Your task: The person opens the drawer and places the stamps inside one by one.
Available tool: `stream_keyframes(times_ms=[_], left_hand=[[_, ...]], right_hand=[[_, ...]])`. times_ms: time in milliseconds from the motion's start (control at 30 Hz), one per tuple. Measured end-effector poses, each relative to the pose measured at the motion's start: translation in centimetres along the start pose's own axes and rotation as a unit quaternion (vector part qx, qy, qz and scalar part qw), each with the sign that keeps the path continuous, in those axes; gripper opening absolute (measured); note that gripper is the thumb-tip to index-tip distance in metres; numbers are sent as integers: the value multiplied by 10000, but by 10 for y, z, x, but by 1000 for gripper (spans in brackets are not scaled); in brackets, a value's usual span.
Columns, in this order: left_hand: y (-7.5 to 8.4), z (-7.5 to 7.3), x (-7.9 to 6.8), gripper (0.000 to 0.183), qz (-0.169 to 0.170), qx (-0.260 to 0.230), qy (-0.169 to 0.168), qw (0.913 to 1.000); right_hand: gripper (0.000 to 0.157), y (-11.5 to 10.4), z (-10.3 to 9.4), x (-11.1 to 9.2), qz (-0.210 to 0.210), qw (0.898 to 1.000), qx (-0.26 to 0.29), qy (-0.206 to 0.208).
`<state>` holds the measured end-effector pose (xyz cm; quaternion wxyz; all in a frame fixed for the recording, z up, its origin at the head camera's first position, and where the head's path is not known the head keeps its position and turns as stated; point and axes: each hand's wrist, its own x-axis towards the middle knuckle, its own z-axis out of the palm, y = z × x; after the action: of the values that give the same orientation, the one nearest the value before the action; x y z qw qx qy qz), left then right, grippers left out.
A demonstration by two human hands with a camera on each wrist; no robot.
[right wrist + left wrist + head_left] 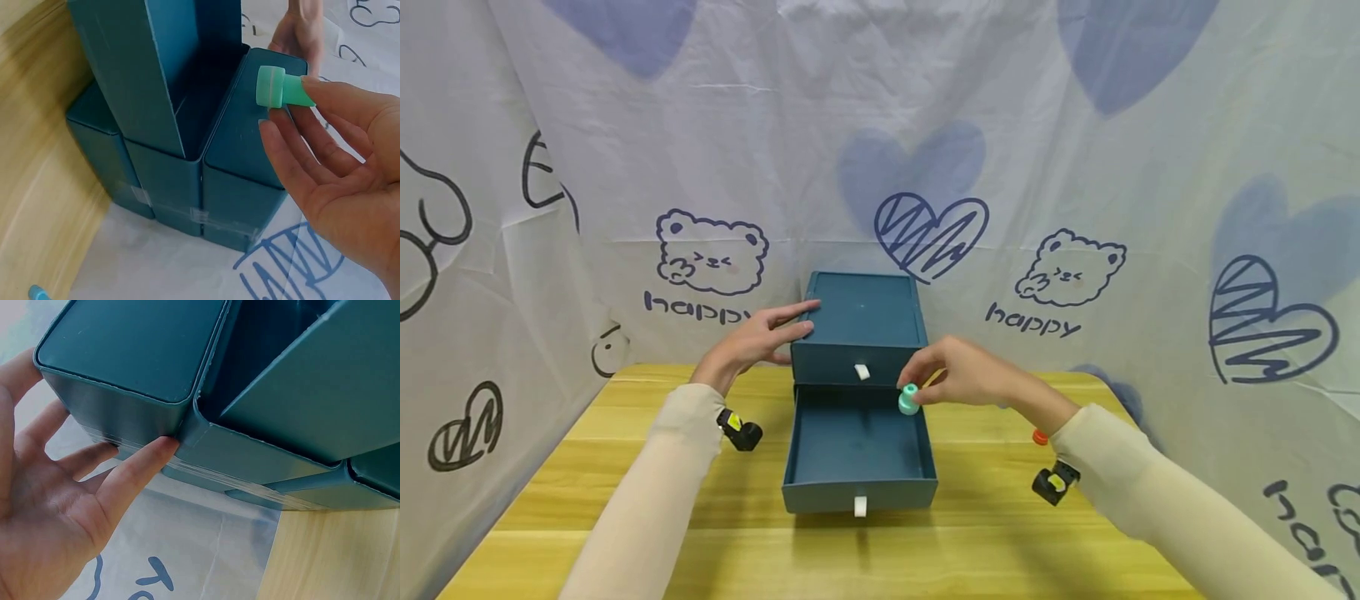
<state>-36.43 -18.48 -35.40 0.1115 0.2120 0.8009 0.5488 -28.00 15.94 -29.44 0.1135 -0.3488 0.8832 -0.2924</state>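
Pinching a mint-green piece [908, 401] in our right hand [957, 372], we hold it above the pulled-out drawer [859, 454] in the head view. In the left wrist view, our left hand [59, 506] spreads its fingers against the blue cabinet's [119, 403] side, gripping nothing. In the right wrist view, we hold the piece by its narrow end.
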Motion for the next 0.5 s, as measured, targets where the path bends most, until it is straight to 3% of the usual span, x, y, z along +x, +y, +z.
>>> stream_keyframes(times_ms=[500], left_hand=[[1, 1, 1, 62, -33, 78, 46, 10000]], right_hand=[[20, -15, 15, 41, -485, 9967, -227, -613]])
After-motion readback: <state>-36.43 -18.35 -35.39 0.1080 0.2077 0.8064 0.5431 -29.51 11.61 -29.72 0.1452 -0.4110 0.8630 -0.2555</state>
